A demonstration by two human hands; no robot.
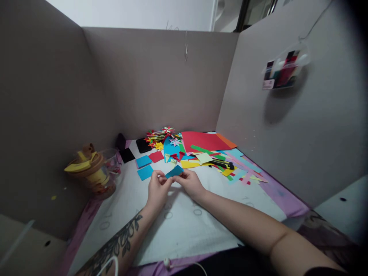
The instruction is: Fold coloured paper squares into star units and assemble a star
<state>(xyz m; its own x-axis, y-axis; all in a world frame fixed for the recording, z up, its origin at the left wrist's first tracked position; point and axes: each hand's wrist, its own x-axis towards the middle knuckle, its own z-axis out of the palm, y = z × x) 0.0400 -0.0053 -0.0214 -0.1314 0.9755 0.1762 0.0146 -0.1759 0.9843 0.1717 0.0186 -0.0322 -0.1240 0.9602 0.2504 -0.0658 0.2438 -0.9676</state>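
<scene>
A small blue paper piece [174,171], bent or folded, is held up between both hands over the white cloth. My left hand [159,187] pinches its left end, and my right hand [191,183] grips the right end, with the fingertips of both almost meeting below it. Just beyond lie blue paper squares [145,173], a red square [156,156] and several small folded red and pale pieces [177,156]. A pale green square [204,158] rests on paper strips to the right.
Folded paper stars [161,138] are heaped at the back beside a black flat object [143,145]. Red sheets [204,142] lie back right, with a yellow-black cutter [222,164] among strips. A cup [97,176] filled with scraps stands left. Grey panels [161,76] enclose the table.
</scene>
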